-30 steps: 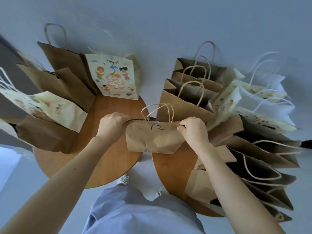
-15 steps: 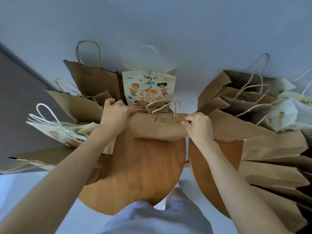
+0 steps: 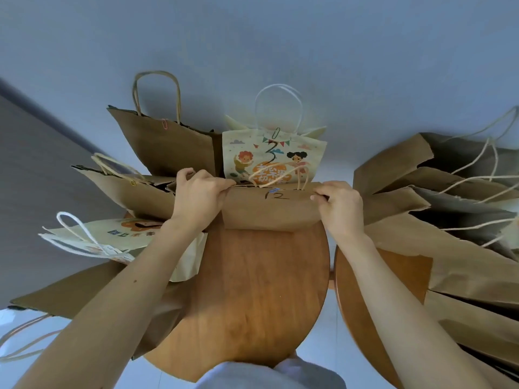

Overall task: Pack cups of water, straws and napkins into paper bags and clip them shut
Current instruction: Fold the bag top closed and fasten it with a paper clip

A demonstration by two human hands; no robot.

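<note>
Relocated since the earlier frames: the brown bag marked 12 [image 3: 269, 209] has gone from the gap between the two tables to the far part of the left round wooden table [image 3: 252, 290]. It stands upright just in front of the printed bag [image 3: 275, 158]. A blue clip [image 3: 273, 190] sits on its top edge.

The left hand [image 3: 196, 200] has its fingers curled round the bag's top left corner. The right hand [image 3: 341, 209] pinches the top right corner.

A plain pale wall [image 3: 280, 37] lies beyond. Brown bags [image 3: 168, 147] crowd the left table's far and left rim. Its near half is bare wood.

A narrow gap separates it from the right table [image 3: 373, 276]. Flat brown bags [image 3: 449, 248] cover most of that table and overhang its edge.
</note>
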